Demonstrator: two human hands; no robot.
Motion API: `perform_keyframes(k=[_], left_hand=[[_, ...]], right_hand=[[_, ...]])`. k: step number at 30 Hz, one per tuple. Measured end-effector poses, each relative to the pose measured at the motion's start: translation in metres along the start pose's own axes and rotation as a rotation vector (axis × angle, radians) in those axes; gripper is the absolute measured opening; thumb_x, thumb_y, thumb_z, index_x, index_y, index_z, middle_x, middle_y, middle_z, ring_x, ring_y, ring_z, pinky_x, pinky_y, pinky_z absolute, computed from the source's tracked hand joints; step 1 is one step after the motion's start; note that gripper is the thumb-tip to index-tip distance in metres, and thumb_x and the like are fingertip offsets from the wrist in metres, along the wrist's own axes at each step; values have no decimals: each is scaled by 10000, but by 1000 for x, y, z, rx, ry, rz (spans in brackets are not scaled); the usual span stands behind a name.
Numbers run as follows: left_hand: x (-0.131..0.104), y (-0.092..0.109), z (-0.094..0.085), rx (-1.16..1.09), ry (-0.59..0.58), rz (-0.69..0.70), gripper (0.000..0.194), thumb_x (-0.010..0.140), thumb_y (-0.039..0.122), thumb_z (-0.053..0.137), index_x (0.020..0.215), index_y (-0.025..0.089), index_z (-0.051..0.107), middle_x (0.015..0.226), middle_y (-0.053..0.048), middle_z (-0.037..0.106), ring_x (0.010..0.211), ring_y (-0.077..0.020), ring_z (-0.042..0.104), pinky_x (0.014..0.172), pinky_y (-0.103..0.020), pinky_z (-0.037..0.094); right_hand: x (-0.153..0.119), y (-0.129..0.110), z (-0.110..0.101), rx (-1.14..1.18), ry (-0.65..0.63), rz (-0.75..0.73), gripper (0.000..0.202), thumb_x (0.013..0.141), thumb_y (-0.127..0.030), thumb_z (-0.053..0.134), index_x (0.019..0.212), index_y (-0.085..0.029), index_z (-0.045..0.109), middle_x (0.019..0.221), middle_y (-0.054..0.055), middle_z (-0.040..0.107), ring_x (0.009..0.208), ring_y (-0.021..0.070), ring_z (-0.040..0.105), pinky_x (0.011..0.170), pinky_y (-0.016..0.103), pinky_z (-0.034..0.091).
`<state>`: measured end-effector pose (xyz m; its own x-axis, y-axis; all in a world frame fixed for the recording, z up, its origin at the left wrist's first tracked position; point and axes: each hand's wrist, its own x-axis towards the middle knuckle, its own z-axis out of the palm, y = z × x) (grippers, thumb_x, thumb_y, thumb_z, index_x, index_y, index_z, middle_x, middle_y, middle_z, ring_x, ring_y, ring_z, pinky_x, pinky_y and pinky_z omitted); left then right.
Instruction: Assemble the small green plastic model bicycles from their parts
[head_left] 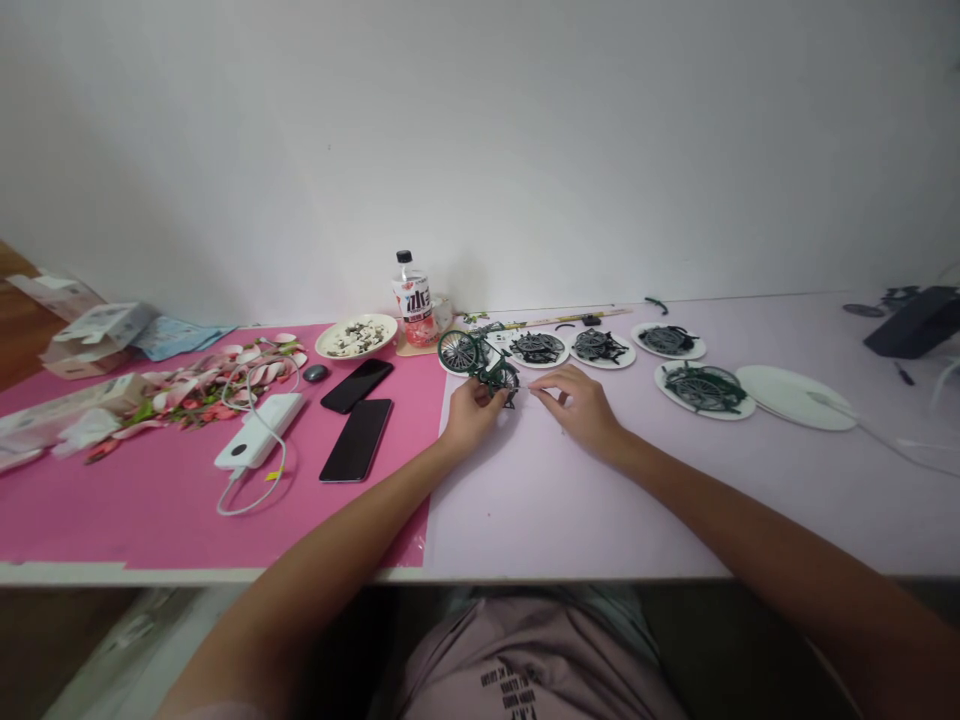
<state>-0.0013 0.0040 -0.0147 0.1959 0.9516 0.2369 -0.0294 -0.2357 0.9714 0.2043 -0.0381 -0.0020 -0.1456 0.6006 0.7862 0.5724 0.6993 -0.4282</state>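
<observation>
A small dark green model bicycle (458,352) is tilted above the table, its spoked wheel toward the back left. My left hand (474,412) is closed on its near end, thumb and fingers pinching the frame. Close by on the right, my right hand (577,402) has its thumb and forefinger pinched together around a thin, small piece that I cannot make out. That pinch points at the bicycle's near wheel. Behind the hands, a white plate of dark parts (568,350) lies on the pale sheet, and the bicycle partly covers another plate.
On the right are a plate of green wheel parts (750,407) and a white plate (796,422). A drink bottle (414,300) and a bowl (391,332) stand behind. Two phones (355,440), a power bank (259,430) with cable and artificial petals (217,385) lie left on pink.
</observation>
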Motion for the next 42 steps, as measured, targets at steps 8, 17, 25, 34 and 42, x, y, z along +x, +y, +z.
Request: perform_keyframes(k=[8, 17, 25, 34, 42], left_hand=[[0, 1, 1, 0, -5, -14, 324, 802, 318, 846, 1014, 130, 690, 1097, -171, 799, 1011, -278, 772, 908, -388, 610], [0, 0, 2, 31, -3, 4, 304, 817, 315, 834, 1003, 123, 687, 1074, -174, 797, 993, -275, 771, 884, -376, 609], [1, -3, 2, 16, -4, 8, 321, 810, 333, 850, 991, 129, 679, 1057, -165, 801, 982, -270, 771, 874, -372, 615], [1, -3, 1, 44, -2, 27, 304, 811, 329, 838, 988, 130, 689, 1057, -169, 798, 985, -274, 771, 866, -375, 614], [-1, 1, 2, 92, 5, 10, 233, 827, 273, 801, 969, 140, 673, 1026, -150, 802, 956, -270, 774, 847, -357, 618]], right_hand=[[0, 3, -1, -43, 7, -63, 111, 987, -252, 683, 967, -240, 791, 938, 73, 787, 902, 240, 693, 558, 318, 568], [-1, 5, -1, -56, -1, -98, 115, 985, -227, 678, 981, -240, 792, 949, 70, 794, 918, 244, 690, 577, 330, 563], [2, 2, -3, -88, -20, -184, 150, 1006, -220, 649, 988, -252, 795, 942, 47, 807, 912, 230, 701, 766, 372, 601], [1, 1, -3, -60, -53, -141, 150, 994, -248, 673, 1046, -265, 813, 927, 56, 799, 880, 227, 711, 793, 378, 615], [0, 3, -2, -59, -40, -112, 144, 992, -266, 683, 1042, -268, 818, 949, 54, 807, 883, 231, 718, 782, 380, 622]])
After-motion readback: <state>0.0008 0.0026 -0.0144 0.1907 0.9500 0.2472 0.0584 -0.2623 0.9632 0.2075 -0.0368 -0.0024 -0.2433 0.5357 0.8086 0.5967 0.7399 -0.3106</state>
